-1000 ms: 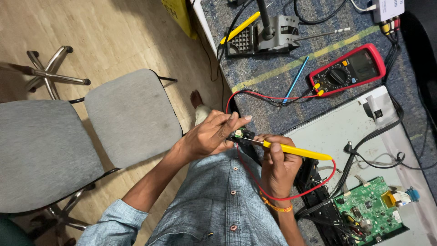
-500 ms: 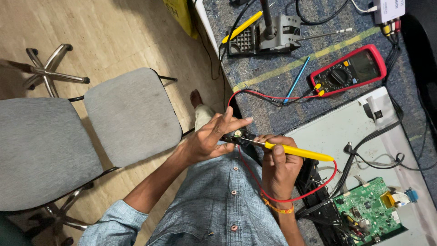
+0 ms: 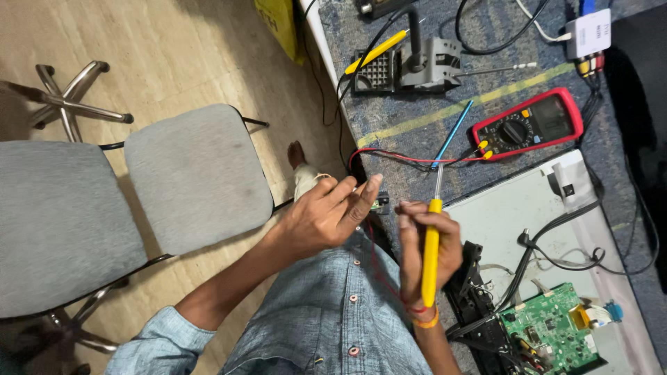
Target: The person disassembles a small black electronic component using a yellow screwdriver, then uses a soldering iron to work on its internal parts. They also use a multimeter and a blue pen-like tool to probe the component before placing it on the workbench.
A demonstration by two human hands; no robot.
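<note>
The yellow probe (image 3: pixel 431 253) stands nearly upright just right of the frame's centre, its thin metal tip pointing up toward the red lead, and the right hand (image 3: pixel 425 250) is wrapped around its yellow handle, fingers curled snugly about the shaft with the thumb side near the top. A band of orange and red thread sits on that wrist. Just to the left, the left hand (image 3: pixel 326 215) hangs with fingers stretched loosely toward the probe; a small dark part (image 3: pixel 379 203) shows at its fingertips, though I cannot tell whether it is pinched or merely touched.

Below both hands lies the person's blue denim shirt (image 3: pixel 333 312), filling the lower middle of the frame. To the right of the right hand, a pale panel (image 3: pixel 514 208) lies flat, carrying black cables, with a green circuit board (image 3: pixel 549 330) at the lower right.

Above the probe tip, a red wire (image 3: pixel 410 158) runs across the blue-grey mat to a red multimeter (image 3: pixel 528 125) in the upper right. A thin blue tool (image 3: pixel 453 132) lies slanted beside the meter. Farther up, at top centre, a grey stand (image 3: pixel 417 62) sits with a second yellow-handled tool (image 3: pixel 375 52) resting on it.

On the left half of the frame, two grey padded chairs (image 3: pixel 194 173) stand on the wooden floor.
</note>
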